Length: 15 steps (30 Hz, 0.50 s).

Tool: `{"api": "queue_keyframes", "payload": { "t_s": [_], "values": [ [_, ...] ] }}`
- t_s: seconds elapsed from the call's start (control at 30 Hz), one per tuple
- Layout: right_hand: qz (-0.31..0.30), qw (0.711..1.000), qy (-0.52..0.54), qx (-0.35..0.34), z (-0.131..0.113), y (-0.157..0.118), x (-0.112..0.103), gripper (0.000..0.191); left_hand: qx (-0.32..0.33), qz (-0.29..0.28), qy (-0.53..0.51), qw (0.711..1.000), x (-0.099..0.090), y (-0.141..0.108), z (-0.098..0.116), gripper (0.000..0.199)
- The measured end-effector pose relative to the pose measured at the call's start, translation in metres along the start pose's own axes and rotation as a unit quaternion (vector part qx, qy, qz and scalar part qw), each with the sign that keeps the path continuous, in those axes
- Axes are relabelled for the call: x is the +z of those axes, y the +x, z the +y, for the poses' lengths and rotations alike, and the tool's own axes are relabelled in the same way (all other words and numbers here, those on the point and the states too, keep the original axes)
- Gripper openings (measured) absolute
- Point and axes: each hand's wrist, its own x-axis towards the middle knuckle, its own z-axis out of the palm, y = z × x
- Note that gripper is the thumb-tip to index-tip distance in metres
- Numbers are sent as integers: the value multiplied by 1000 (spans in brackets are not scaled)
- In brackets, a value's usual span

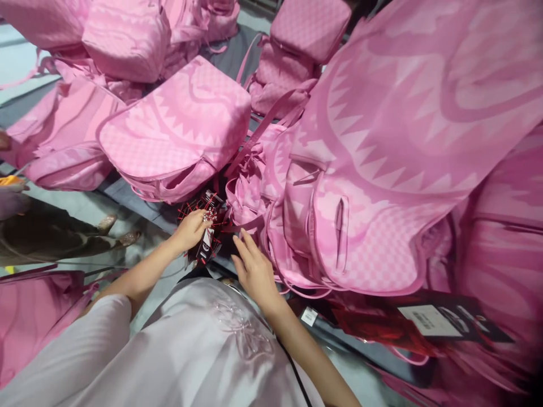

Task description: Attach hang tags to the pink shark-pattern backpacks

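My left hand (193, 229) is closed around a bunch of black hang tags (207, 240) with red strings and small metal clasps, at the table's edge. Just to its right, my right hand (254, 268) holds nothing, its fingers apart and reaching toward a dark strap beside the pink backpacks. A large pink backpack (377, 226) with a shark-teeth print lies to the right of my right hand. Another pink backpack (182, 124) with the same print rests beyond my left hand. Crumpled pink fabric and straps (246, 192) sit between the two.
More pink backpacks (127, 39) are heaped along the far side of the grey table. A black tag with a white label (432, 320) hangs at the right. Another person's hand (14, 200) and dark-trousered leg (51, 229) show at the left, above a pink bag (38, 316).
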Motion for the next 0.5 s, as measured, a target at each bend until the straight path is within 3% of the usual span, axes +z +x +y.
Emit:
{"api": "queue_keyframes", "payload": {
  "t_s": [0.07, 0.17, 0.3, 0.37, 0.43, 0.5],
  "values": [
    [32, 999, -5, -19, 0, -1, -10, 56, 51, 27, -2, 998, -12, 4, 19, 25],
    [88, 996, -19, -18, -6, 5, -33, 69, 134, 41, -35, 990, -46, 15, 63, 26],
    [150, 988, 0, -47, -27, 15, -65, 79, 136, 71, -153, 976, -99, 22, 129, 26],
    [180, 980, -6, -83, -38, 19, -80, 83, 167, 96, -216, 957, -126, 26, 158, 23],
    [219, 969, -24, -112, -47, 22, -97, 87, 218, 80, -247, 941, -151, 34, 185, 26],
    [271, 953, -40, -127, -51, 21, -116, 87, 232, 56, -234, 942, -170, 49, 211, 35]
  ]
}}
